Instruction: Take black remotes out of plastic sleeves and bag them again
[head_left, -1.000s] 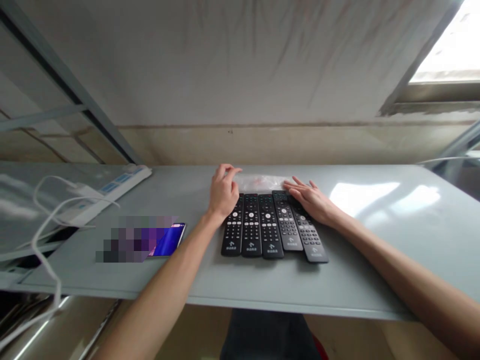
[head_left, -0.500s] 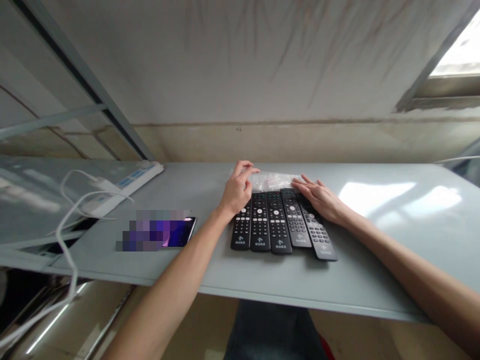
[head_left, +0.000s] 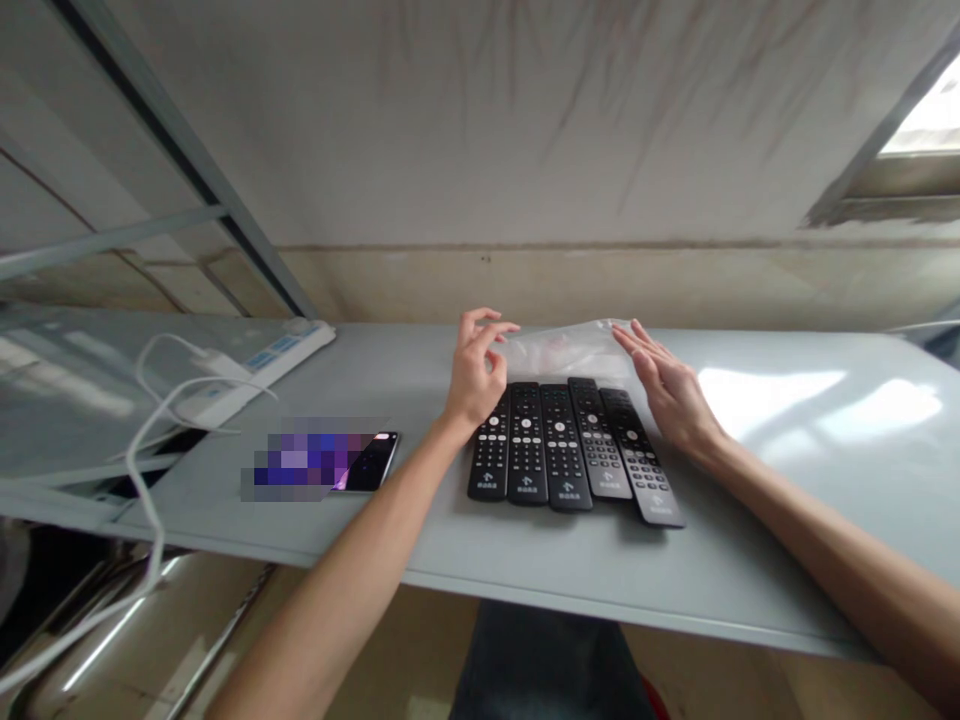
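Several black remote controls point(head_left: 559, 440) lie side by side on the grey table point(head_left: 750, 560), their button faces up. Behind them a clear plastic bag point(head_left: 559, 348) is raised a little off the table. My left hand point(head_left: 476, 365) pinches the bag's left edge between thumb and fingers, just above the leftmost remote. My right hand point(head_left: 671, 390) has its fingers stretched out against the bag's right edge, over the top of the rightmost remote.
A phone point(head_left: 371, 458) with a lit screen lies left of the remotes. Further left are a white power strip point(head_left: 277, 350) and a white cable point(head_left: 150, 440) that hangs over the table edge. A wall rises behind the table, and metal shelf bars stand at the left.
Both hands have risen from the tops of the remotes, and the plastic bag has lifted off the table with them. The view has shifted slightly left.
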